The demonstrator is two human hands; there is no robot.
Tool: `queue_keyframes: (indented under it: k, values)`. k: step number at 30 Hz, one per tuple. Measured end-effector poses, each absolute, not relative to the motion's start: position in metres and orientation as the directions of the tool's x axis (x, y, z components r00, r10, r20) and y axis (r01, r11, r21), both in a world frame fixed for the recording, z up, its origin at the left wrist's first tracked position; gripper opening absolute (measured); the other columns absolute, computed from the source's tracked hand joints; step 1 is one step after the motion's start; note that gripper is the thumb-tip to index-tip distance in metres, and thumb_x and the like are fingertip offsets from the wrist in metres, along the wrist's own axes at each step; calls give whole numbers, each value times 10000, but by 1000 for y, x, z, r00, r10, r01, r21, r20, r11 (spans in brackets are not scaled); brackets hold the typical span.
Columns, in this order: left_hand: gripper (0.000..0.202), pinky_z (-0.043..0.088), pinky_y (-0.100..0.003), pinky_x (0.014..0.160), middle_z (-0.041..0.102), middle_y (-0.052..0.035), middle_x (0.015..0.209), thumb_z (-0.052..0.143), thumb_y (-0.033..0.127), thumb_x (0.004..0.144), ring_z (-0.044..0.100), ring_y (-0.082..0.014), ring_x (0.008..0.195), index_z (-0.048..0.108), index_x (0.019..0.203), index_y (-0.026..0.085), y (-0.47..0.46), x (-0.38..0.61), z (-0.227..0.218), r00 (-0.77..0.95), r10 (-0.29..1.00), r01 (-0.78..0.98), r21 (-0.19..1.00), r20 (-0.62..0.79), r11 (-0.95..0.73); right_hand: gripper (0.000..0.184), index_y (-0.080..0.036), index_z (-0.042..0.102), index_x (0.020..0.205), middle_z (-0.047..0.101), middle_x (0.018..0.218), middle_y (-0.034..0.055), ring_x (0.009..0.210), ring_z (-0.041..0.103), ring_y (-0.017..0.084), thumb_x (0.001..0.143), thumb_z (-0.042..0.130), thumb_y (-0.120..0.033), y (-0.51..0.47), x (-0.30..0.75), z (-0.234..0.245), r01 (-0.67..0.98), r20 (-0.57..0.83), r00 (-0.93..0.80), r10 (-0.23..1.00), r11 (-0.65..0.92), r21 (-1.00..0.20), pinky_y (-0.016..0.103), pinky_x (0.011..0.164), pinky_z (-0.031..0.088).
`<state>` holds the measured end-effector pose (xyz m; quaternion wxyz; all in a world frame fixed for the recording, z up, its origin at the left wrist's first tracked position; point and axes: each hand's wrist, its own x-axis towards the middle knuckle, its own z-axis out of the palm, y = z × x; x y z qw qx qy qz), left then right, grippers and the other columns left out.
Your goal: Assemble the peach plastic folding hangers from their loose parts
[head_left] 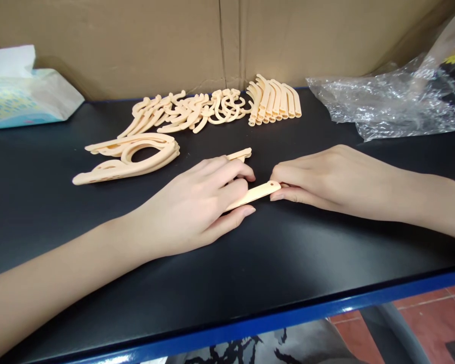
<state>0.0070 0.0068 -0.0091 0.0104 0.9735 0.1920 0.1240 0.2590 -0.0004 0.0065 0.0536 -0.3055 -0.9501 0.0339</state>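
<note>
My left hand point(199, 202) lies on the black table point(250, 263), fingers closed over a peach plastic piece point(255, 194) whose flat arm sticks out to the right. A second arm of that piece point(239, 154) shows beyond my fingers. My right hand point(326, 179) rests opposite, fingertips pinched together at the tip of the flat arm. Behind my left hand lies a stack of large curved peach parts point(131, 159).
Several hook-shaped peach parts point(189, 111) and a row of curved tubes point(275, 101) lie at the back. A tissue pack point(18, 93) sits far left, crumpled clear plastic bags point(394, 103) far right. Cardboard point(174, 40) walls the rear. The table's blue edge point(326, 306) runs in front.
</note>
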Motion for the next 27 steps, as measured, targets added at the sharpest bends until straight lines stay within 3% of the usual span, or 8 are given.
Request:
queue_keyframes:
  k: [11,27]
  values:
    - [259,427,-459,1020,577,-135,1242,416,302,1002,546,-290,1156,610,963,135,6,8,-7,896,386,378,82,220,-922,350,-207,483,806,501,619,-32,460,376,107,1017,348,-452,-1,260,8,605,58,-789,612,790,-105,275,498,186]
    - [254,458,-449,975,588,-139,1228,418,305,990,563,-310,1150,602,945,137,8,9,-8,898,372,371,49,234,-927,355,-214,476,795,491,615,-50,463,376,104,980,424,-513,0,261,7,574,69,-810,582,812,-107,262,484,201]
